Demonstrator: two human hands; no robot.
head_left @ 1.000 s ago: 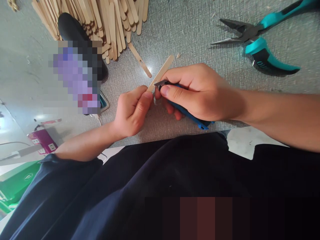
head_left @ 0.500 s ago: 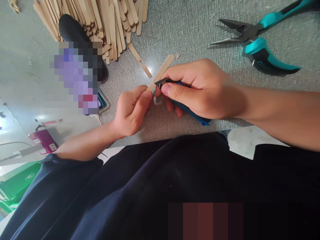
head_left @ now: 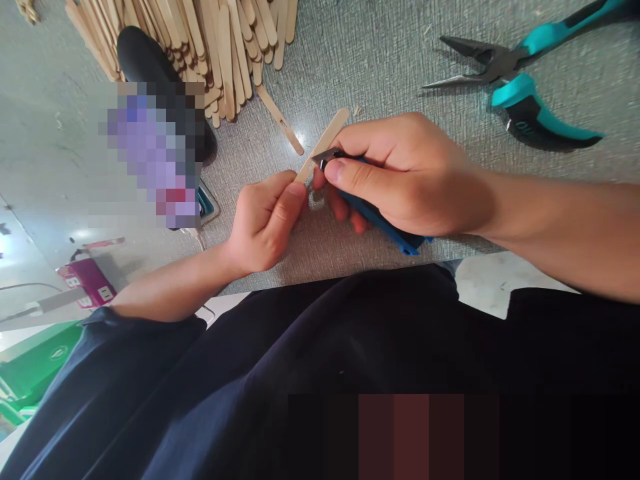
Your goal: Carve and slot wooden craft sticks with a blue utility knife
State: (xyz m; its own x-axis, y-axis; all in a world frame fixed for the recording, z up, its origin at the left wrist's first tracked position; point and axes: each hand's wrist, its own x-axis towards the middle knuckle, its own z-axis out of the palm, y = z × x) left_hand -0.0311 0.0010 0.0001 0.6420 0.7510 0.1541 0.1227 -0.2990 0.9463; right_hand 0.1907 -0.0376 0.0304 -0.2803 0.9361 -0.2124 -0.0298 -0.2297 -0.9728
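Note:
My left hand [head_left: 267, 220] pinches the lower end of a wooden craft stick [head_left: 325, 141], which slants up and to the right. My right hand [head_left: 405, 177] is closed around a blue utility knife [head_left: 370, 213], thumb on top near the blade. The knife's dark blade [head_left: 324, 157] touches the stick around its middle, just above my left thumb. Some right-hand fingers curl beneath the knife and are partly hidden. Behind the held stick lies another craft stick [head_left: 280, 120] with a small slot cut in it.
A large pile of craft sticks [head_left: 225, 53] lies at the back. Left of it stand a black rounded object [head_left: 150, 57] and a blurred-out phone [head_left: 205, 203]. Teal-handled long-nose pliers [head_left: 505, 67] lie at right. A purple power strip [head_left: 90, 283] is at far left, above a green bin [head_left: 40, 367].
The knife has shifted slightly, its blade tip now a little higher and further right along the stick. My left hand has hardly moved.

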